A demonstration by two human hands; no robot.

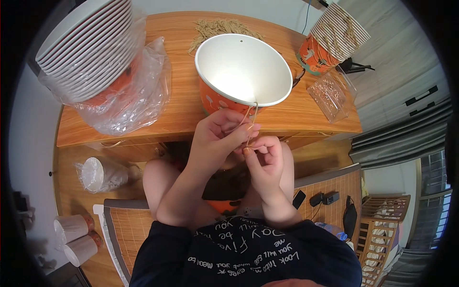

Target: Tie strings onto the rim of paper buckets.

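Observation:
A large paper bucket, white inside and orange with printed shapes outside, stands on the wooden desk in front of me. A thin tan cord runs through its near rim and hangs down in two strands. My left hand pinches the cord between thumb and fingers just below the rim. Lower and to the right, my right hand pinches the cord's lower part with thumb and forefinger. Whatever small piece may be at its fingertips is too small to make out.
Plastic-wrapped stacked buckets stand at the desk's left. Behind the bucket lies a pile of tan cords. At right are corded stacked buckets and a clear box of small copper-coloured pieces. Wrapped bucket stacks lie on the floor.

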